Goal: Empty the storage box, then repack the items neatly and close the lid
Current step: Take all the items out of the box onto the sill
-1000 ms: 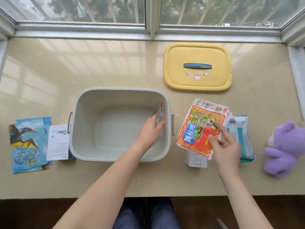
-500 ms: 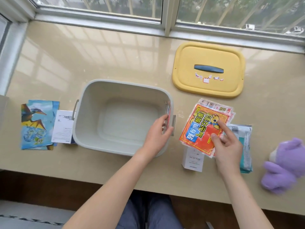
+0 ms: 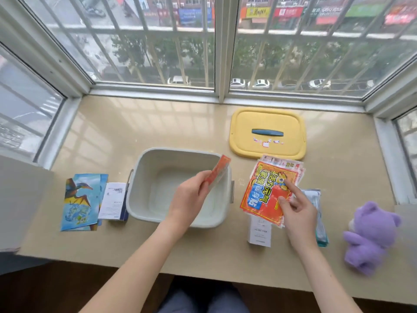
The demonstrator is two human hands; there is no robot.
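Observation:
The grey storage box (image 3: 137,175) stands open on the beige sill, its inside bare. My left hand (image 3: 190,195) pinches a red packet (image 3: 218,171) and holds it tilted above the box's right rim. To the right lies a stack of red and yellow packets (image 3: 264,190); my right hand (image 3: 295,207) rests on it, forefinger straight on top, thumb at the stack's near edge. The yellow lid (image 3: 267,118) with a blue handle lies flat behind the stack.
Left of the box lie dinosaur picture cards (image 3: 79,199) and a white booklet (image 3: 112,201). A small white box (image 3: 259,233) and a teal wipes pack (image 3: 319,220) sit under and beside the stack. A purple plush bear (image 3: 370,236) is at far right. Window frames bound the sill.
My left hand has lifted the red packet from the box's inner right wall up above the rim. The right hand stays on the stack. The camera has tilted up toward the window.

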